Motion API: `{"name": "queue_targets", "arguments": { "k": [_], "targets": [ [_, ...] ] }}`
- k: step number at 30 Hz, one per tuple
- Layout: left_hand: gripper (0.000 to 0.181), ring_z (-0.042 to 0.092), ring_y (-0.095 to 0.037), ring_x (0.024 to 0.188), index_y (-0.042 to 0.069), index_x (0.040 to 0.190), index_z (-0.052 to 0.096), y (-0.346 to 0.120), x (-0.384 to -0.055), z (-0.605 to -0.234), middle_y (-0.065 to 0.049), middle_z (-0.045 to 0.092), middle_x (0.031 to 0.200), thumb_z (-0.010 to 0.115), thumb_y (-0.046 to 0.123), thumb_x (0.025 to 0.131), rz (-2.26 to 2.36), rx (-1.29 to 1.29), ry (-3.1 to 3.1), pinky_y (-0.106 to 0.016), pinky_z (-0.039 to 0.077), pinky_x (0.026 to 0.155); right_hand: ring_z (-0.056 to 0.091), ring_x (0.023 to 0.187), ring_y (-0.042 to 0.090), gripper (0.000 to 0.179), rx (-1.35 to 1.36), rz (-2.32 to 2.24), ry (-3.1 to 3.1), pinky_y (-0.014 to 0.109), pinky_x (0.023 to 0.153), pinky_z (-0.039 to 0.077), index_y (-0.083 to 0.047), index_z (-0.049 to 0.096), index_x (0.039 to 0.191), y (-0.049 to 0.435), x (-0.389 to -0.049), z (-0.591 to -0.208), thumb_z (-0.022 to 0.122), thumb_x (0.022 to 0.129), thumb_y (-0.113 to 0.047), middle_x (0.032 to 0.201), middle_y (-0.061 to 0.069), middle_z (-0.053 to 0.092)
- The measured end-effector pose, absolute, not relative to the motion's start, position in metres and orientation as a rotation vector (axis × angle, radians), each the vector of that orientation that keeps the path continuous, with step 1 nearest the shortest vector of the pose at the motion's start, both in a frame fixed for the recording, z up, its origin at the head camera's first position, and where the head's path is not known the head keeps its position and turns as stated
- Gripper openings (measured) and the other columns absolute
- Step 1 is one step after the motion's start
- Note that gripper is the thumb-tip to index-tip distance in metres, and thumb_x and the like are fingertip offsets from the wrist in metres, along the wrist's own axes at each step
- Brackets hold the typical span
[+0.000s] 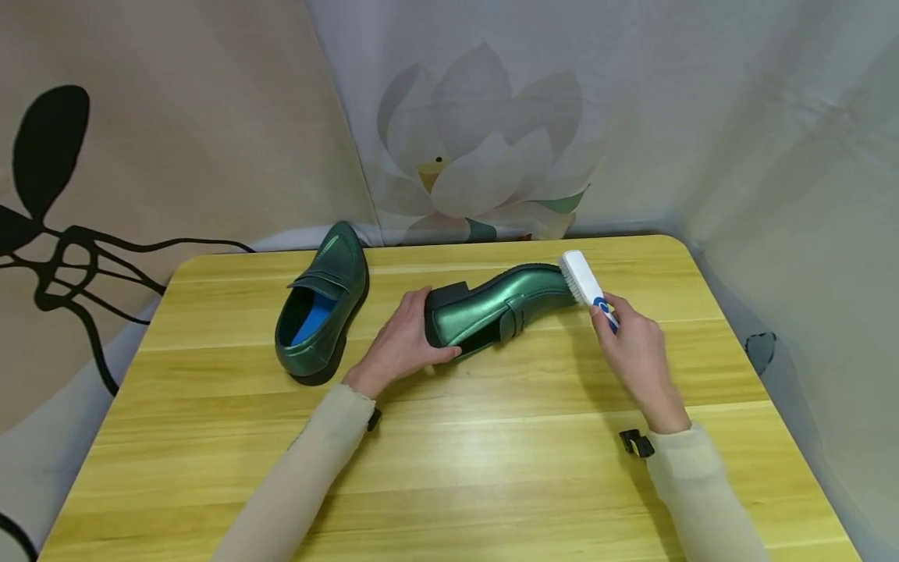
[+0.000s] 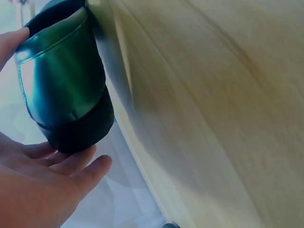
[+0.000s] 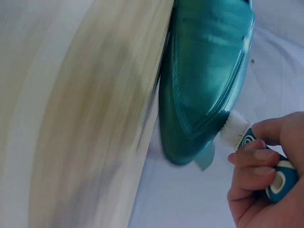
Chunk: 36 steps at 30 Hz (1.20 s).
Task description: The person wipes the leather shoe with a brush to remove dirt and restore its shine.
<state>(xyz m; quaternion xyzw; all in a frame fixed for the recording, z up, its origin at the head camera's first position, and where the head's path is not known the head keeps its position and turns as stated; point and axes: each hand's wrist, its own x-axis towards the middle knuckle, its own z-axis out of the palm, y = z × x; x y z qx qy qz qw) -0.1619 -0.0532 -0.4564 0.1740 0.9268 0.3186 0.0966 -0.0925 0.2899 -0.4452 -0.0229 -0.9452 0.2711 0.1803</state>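
Observation:
A shiny green loafer (image 1: 467, 312) lies tipped on its side, its toe to the right and its opening towards me. My left hand (image 1: 400, 339) grips it at the heel. In the left wrist view, the thumb sits at the rim of the loafer (image 2: 66, 85) and the fingers bear on the heel's underside. A white brush (image 1: 580, 277) with a blue-and-white handle is in my right hand (image 1: 635, 347). Seen from the right wrist, the bristles of the brush (image 3: 233, 129) touch the edge of the toe, while the fingers (image 3: 254, 168) curl around the handle.
The matching green loafer (image 1: 333, 265), with a blue insole, stands upright to the left of my left hand. Both shoes are on a light wooden table (image 1: 492, 468). Behind it hangs a pale curtain (image 1: 632, 117) printed with a flower.

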Motion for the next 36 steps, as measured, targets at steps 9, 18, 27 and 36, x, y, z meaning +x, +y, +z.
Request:
{"name": "queue_targets", "arguments": {
  "k": [9, 18, 27, 36],
  "targets": [
    [0.112, 0.049, -0.031, 0.127, 0.001, 0.158, 0.031, -0.045, -0.159, -0.449, -0.018, 0.041, 0.151, 0.089, 0.049, 0.075, 1.06, 0.57, 2.786, -0.05, 0.045, 0.108, 0.06, 0.061, 0.028, 0.038, 0.201, 0.783, -2.633, 0.043, 0.052, 0.048, 0.007, 0.065, 0.131, 0.249, -0.089, -0.437, 0.068, 0.102, -0.017, 0.102, 0.025, 0.074],
    [0.112, 0.048, -0.033, 0.128, 0.001, 0.157, 0.033, -0.037, -0.156, -0.44, -0.018, 0.04, 0.151, 0.091, 0.047, 0.073, 1.063, 0.605, 2.844, -0.05, 0.047, 0.107, 0.073, 0.078, 0.032, 0.04, 0.422, 0.765, -2.628, 0.048, 0.062, 0.059, 0.007, 0.066, 0.131, 0.218, -0.079, -0.429, 0.071, 0.099, -0.016, 0.114, 0.024, 0.073],
    [0.111, 0.048, -0.033, 0.129, -0.002, 0.156, 0.036, -0.031, -0.15, -0.435, -0.021, 0.042, 0.15, 0.092, 0.045, 0.073, 1.065, 0.692, 2.909, -0.049, 0.045, 0.11, 0.072, 0.079, 0.026, 0.04, 0.578, 0.726, -2.622, 0.039, 0.059, 0.058, 0.005, 0.067, 0.131, 0.195, -0.072, -0.422, 0.071, 0.1, -0.02, 0.115, 0.02, 0.074],
    [0.109, 0.049, -0.034, 0.127, -0.003, 0.154, 0.038, -0.029, -0.149, -0.435, -0.021, 0.043, 0.148, 0.093, 0.045, 0.073, 1.051, 0.736, 2.937, -0.05, 0.045, 0.11, 0.073, 0.077, 0.028, 0.04, 0.582, 0.704, -2.613, 0.04, 0.057, 0.057, 0.005, 0.067, 0.129, 0.191, -0.072, -0.419, 0.073, 0.099, -0.02, 0.112, 0.021, 0.075]
  ]
}}
